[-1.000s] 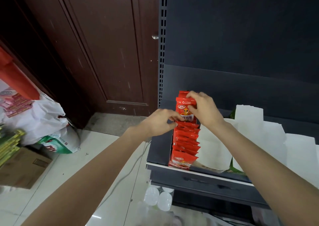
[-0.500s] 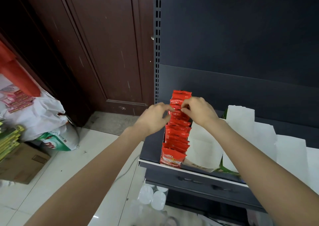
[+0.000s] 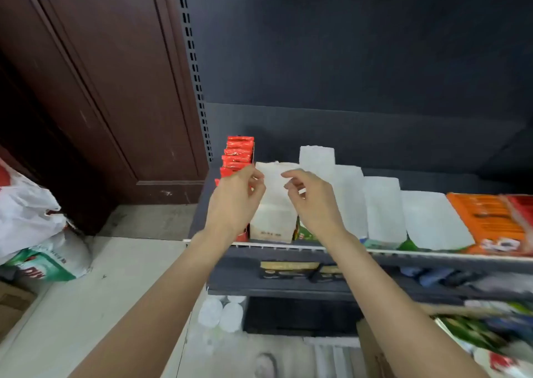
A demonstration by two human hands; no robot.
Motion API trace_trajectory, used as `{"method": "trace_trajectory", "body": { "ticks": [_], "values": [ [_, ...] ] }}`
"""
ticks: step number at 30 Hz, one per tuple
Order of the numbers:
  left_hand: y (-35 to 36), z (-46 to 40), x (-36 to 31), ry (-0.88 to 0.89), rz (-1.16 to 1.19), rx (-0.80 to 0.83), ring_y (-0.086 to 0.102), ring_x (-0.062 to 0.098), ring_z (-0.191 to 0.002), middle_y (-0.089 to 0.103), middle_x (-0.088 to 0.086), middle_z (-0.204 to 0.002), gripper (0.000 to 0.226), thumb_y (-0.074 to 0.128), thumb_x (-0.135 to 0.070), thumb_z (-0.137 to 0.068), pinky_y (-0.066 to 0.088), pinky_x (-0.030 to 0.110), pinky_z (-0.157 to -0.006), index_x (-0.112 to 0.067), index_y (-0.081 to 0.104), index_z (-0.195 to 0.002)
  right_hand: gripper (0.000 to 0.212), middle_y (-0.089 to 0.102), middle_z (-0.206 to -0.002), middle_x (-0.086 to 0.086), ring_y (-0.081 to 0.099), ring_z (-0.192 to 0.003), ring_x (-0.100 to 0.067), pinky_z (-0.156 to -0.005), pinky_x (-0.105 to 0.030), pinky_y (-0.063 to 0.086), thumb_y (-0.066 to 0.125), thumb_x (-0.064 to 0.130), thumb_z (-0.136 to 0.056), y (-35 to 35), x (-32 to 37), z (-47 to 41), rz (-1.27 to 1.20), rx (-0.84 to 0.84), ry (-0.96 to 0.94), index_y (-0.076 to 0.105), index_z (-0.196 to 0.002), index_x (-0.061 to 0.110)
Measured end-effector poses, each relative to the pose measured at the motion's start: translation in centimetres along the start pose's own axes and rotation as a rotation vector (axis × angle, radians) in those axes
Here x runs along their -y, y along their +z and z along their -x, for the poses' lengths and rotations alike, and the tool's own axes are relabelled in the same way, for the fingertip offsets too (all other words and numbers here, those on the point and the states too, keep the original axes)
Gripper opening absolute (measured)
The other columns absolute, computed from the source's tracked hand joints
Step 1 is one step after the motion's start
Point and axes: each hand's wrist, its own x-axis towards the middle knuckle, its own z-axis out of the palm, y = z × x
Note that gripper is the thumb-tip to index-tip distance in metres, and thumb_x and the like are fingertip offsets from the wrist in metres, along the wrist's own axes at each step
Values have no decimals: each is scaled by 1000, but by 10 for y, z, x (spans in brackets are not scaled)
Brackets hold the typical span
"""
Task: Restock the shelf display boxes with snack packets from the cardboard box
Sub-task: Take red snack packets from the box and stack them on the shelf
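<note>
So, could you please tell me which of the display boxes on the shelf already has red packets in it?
The leftmost display box, beside the slotted upright, holds red packets; the others show white.

A single head-worn view looks forward and steeply down from close above the shelf [image 3: 288, 245], whose front edge crosses the middle of the picture. It faces the dark back panel [image 3: 360, 60], with a brown door [image 3: 101, 89] at the left edge and floor [image 3: 121, 276] below. Both forearms reach in from the bottom edge.
</note>
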Motion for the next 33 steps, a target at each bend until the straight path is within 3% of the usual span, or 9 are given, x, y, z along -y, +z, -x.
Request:
{"method": "trace_trajectory", "body": {
  "ticks": [2, 7, 10, 14, 20, 25, 30, 33],
  "values": [
    [15, 27, -13, -15, 31, 66, 63, 17, -75, 69, -3, -87, 13, 53, -20, -91, 52, 34, -70, -18, 64, -98, 25, 65, -105, -2, 59, -92, -15, -84, -30, 49, 47, 12, -95, -13, -13, 40, 76, 39, 35, 64, -113, 18],
    [71, 119, -49, -26, 82, 313, 63, 21, -80, 67, -3, -84, 11, 52, -26, -92, 53, 37, -72, -22, 62, -88, 24, 68, -105, -6, 63, -93, -20, -83, -35, 51, 50, 12, -94, -56, -59, 156, 160, 101, 232, 66, -112, 15],
    [102, 170, -76, -36, 91, 437, 63, 17, -82, 67, -4, -87, 15, 50, -28, -94, 53, 35, -75, -21, 64, -94, 22, 70, -99, -6, 64, -88, -22, -79, -40, 52, 51, 14, -92, -84, -92, 224, 213, 140, 357, 68, -106, 18],
    [146, 228, -114, -16, 96, 589, 64, 16, -87, 68, -3, -94, 15, 51, -26, -93, 54, 36, -78, -20, 65, -97, 23, 69, -101, -8, 63, -92, -23, -79, -33, 50, 50, 13, -92, -126, -135, 294, 288, 176, 493, 68, -106, 18],
    [224, 286, -162, -47, 33, 749, 59, 23, -102, 66, 0, -96, 9, 50, -27, -91, 51, 37, -83, -26, 57, -86, 20, 66, -101, -10, 61, -95, -28, -78, -39, 51, 51, 16, -91, -188, -209, 357, 430, 315, 554, 65, -105, 14],
    [283, 316, -197, -50, -56, 804, 58, 26, -104, 64, 8, -111, 21, 52, -22, -92, 48, 35, -86, -11, 64, -105, 32, 61, -120, -9, 56, -110, -27, -92, -35, 47, 55, 20, -91, -241, -272, 381, 462, 486, 583, 56, -123, 15],
    [325, 342, -207, -55, -181, 834, 53, 27, -115, 56, 6, -129, 45, 64, -21, -84, 46, 41, -94, -20, 51, -128, 26, 66, -109, -3, 59, -101, -20, -84, -25, 44, 62, 32, -89, -272, -305, 382, 353, 776, 516, 67, -106, 13],
    [332, 346, -209, -58, -366, 789, 44, 27, -125, 47, 6, -137, 62, 67, -22, -84, 39, 42, -99, -20, 38, -139, 20, 66, -100, 3, 59, -100, -17, -87, -27, 45, 68, 29, -85, -279, -312, 378, 229, 835, 462, 71, -102, 17]
  ]
}}
